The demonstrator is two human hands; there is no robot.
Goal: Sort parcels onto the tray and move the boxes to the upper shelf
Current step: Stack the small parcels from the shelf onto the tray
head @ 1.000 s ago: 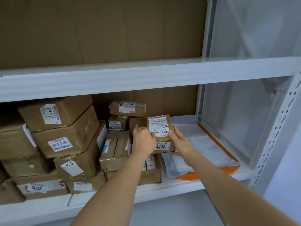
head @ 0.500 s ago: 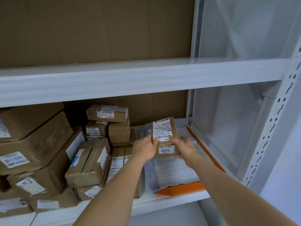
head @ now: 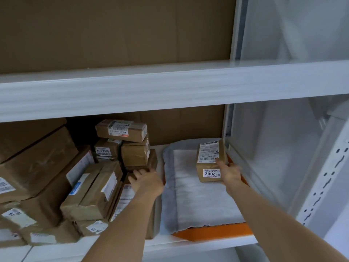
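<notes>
cardboard parcel [head: 209,163] marked 2002 lies on the orange tray [head: 213,233], far right corner, right hand [head: 229,173] loosely touching its near-right edge; left hand [head: 146,179], fingers extended, reaches the stacked boxes [head: 132,154] just ahead.

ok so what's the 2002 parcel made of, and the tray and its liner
The 2002 parcel looks like brown cardboard wrapped in glossy clear tape, with white paper labels stuck on. The tray seems smooth orange plastic, judging by its even matte rim. Its liner looks like soft grey-white fabric or foam sheet, slightly rumpled at the edges.
</notes>
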